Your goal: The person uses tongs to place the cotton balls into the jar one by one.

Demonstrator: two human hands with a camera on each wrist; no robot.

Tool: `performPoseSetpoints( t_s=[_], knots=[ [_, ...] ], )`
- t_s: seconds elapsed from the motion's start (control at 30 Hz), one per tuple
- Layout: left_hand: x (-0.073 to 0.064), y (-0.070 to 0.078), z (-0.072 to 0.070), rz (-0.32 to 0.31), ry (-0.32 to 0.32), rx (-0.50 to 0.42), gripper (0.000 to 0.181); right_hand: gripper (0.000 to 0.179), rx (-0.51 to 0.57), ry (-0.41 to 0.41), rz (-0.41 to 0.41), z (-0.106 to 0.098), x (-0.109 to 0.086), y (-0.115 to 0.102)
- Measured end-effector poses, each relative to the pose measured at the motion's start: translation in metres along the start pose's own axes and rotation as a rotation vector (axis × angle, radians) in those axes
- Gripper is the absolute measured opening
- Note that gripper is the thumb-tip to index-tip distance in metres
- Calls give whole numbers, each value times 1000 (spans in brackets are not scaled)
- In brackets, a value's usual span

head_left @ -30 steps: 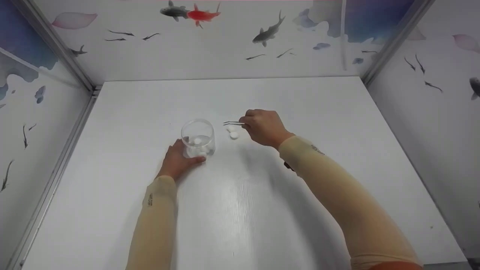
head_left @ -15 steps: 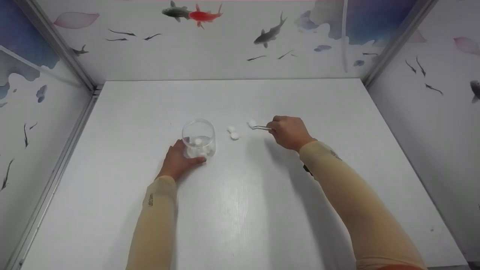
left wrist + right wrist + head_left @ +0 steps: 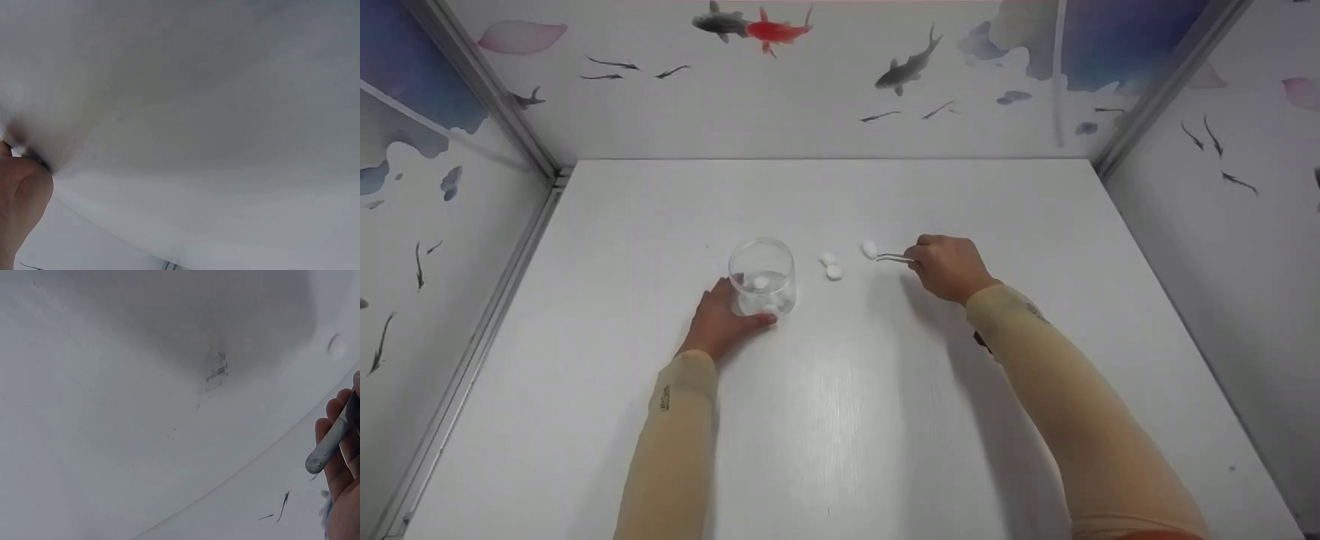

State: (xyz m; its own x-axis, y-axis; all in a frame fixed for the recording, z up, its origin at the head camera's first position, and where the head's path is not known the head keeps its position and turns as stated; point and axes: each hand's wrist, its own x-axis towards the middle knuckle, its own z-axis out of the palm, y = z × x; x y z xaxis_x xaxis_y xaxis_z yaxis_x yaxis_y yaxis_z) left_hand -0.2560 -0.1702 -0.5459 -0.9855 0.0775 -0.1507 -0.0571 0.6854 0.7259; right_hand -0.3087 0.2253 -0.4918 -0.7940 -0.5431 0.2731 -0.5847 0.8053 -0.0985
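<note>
My left hand (image 3: pixel 725 319) holds a clear round container (image 3: pixel 762 262) at its near-left side, with the thumb along the front. Several small white balls, like cotton balls, lie inside its lower part. In the left wrist view only a bit of the left hand (image 3: pixel 25 197) shows. My right hand (image 3: pixel 952 268) pinches metal tweezers (image 3: pixel 894 257), which point left. Their tips are at the lower right of a lone white ball (image 3: pixel 869 249); whether they touch it I cannot tell. The right wrist view shows the right hand (image 3: pixel 343 467) with the rounded tweezers end (image 3: pixel 322 455) across its fingers.
Two more white balls, one behind (image 3: pixel 827 259) and one in front (image 3: pixel 835 272), lie close together between the container and the tweezers. The white tabletop (image 3: pixel 825 420) is bounded by a printed back wall (image 3: pixel 810 112) and side walls.
My right hand has moved rightward with the tweezers, from above the two close balls to the lone ball, which now shows. The left hand stays at the container. The view has shifted slightly.
</note>
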Motion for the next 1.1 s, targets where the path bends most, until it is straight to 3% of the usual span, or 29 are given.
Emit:
performPoseSetpoints(
  t_s=[0.23,0.93,1.1],
  knots=[
    [-1,1,-3,-36,11,-21,111,14,-46,-37,-2,2,10,3],
    [-1,-2,-1,-14,22,-35,111,17,-43,-42,73,15,31,7],
    [-1,0,0,-2,25,-34,110,16,-56,-74,89,22,35,8]
  ],
)
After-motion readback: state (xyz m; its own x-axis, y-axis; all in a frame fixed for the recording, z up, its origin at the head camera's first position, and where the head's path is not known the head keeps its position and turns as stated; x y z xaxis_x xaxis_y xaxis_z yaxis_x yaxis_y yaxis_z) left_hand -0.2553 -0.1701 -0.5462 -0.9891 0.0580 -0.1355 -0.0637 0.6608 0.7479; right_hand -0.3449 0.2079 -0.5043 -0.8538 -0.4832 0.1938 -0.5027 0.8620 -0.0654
